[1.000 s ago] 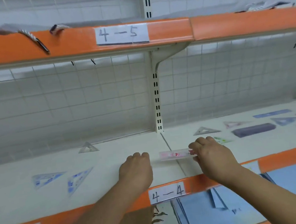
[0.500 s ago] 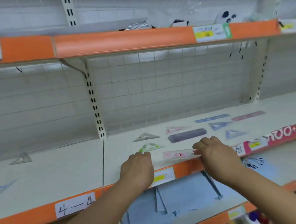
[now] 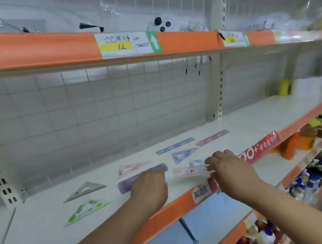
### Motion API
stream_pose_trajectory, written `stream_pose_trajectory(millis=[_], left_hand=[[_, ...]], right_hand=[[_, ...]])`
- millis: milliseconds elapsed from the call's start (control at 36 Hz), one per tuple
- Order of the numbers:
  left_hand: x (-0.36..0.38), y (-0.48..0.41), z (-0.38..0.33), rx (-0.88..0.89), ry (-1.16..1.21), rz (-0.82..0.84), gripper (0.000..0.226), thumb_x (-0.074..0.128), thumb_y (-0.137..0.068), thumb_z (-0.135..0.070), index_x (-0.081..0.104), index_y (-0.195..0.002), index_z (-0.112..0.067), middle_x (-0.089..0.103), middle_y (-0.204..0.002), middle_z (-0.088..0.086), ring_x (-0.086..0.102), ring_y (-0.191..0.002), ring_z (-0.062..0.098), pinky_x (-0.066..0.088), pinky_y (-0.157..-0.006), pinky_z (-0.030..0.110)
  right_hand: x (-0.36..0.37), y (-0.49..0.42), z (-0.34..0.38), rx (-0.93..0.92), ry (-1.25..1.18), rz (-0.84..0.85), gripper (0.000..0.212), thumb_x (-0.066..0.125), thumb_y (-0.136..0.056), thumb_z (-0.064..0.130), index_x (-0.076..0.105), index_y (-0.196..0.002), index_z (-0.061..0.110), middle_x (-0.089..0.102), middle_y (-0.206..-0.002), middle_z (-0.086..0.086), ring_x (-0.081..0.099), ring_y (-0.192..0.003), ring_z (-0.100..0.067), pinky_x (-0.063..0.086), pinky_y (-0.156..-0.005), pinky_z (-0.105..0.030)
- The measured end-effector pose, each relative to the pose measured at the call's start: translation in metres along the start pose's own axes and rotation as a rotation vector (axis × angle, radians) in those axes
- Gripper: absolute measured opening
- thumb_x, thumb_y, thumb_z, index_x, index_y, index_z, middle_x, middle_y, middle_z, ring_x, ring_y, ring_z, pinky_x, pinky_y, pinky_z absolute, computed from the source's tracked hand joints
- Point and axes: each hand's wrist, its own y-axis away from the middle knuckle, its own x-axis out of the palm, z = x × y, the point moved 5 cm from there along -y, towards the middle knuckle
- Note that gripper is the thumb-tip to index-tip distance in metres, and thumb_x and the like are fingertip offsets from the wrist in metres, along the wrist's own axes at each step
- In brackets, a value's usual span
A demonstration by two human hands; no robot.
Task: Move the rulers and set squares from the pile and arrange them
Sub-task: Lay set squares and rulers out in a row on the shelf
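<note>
Reaching over the orange front edge of the white shelf (image 3: 47, 223), we have both hands side by side near that edge. Our right hand (image 3: 231, 171) is knuckles up, its fingers (image 3: 213, 161) curled down and pinching the right end of a pink clear ruler (image 3: 189, 171). The ruler runs roughly along the front edge, and we cannot tell whether it rests on the shelf or is just off it. Our left hand (image 3: 149, 187) sits to the left of that ruler, also knuckles up, with its fingers (image 3: 153, 174) curled under. It covers the middle of a purple ruler (image 3: 140, 178), but the fingertips are hidden and we cannot tell whether they grip anything. The other pieces lie flat and apart from each other. A grey set square (image 3: 86, 190) and a green set square (image 3: 86, 210) lie towards the left, the green one nearer the front edge. A pink set square (image 3: 133, 168) is just behind the purple ruler, and a blue set square (image 3: 183, 155) is behind the pink clear ruler. A small pale blue piece (image 3: 196, 162) shows just past the far edge of the held ruler, too blurred to name. Further back, towards the wire grid at the rear edge, a blue ruler (image 3: 175, 146) and a magenta ruler (image 3: 212, 137) lie end to end with a gap between them
</note>
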Motion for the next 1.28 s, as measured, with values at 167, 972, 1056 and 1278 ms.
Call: stream_pose_trajectory(millis=[167, 972, 1056, 1278], left_hand=[[0.0, -0.067, -0.028, 0.075, -0.006, -0.051, 0.025, 0.044, -0.096, -0.026, 0.051, -0.119, -0.018, 0.055, -0.122, 0.004, 0.054, -0.114, 0.024, 0.045, -0.085, 0.034], [0.024, -0.195, -0.105, -0.217, -0.029, -0.002, 0.032, 0.045, -0.096, -0.035, 0.052, -0.116, -0.012, 0.056, -0.115, 0.005, 0.054, -0.108, 0.023, 0.043, -0.081, 0.029], [0.027, -0.2, -0.119, -0.304, -0.048, 0.002, 0.029, 0.047, -0.095, -0.035, 0.052, -0.111, -0.011, 0.057, -0.113, 0.005, 0.054, -0.106, 0.023, 0.043, -0.079, 0.03], [0.044, -0.208, -0.146, -0.507, -0.048, 0.027, 0.031, 0.043, -0.096, -0.027, 0.049, -0.124, -0.014, 0.054, -0.126, 0.005, 0.053, -0.117, 0.023, 0.047, -0.086, 0.033]], right_hand=[[0.001, -0.048, -0.043, 0.038, 0.026, -0.02, 0.03, 0.046, -0.095, 0.019, 0.048, -0.126, 0.023, 0.05, -0.12, 0.003, 0.043, -0.115, -0.019, 0.046, -0.078, -0.031], [0.086, -0.205, -0.161, -0.293, -0.103, -0.023, 0.037, 0.043, -0.092, 0.011, 0.048, -0.126, 0.024, 0.05, -0.118, 0.006, 0.042, -0.111, -0.016, 0.044, -0.071, -0.027], [0.093, -0.219, -0.178, -0.36, -0.126, 0.008, 0.039, 0.042, -0.089, 0.007, 0.049, -0.123, 0.023, 0.05, -0.116, 0.005, 0.043, -0.111, -0.017, 0.036, -0.067, -0.027], [0.111, -0.249, -0.209, -0.524, -0.21, 0.067, 0.025, 0.046, -0.09, 0.013, 0.055, -0.111, 0.024, 0.051, -0.104, 0.007, 0.043, -0.109, -0.016, 0.039, -0.067, -0.027]])
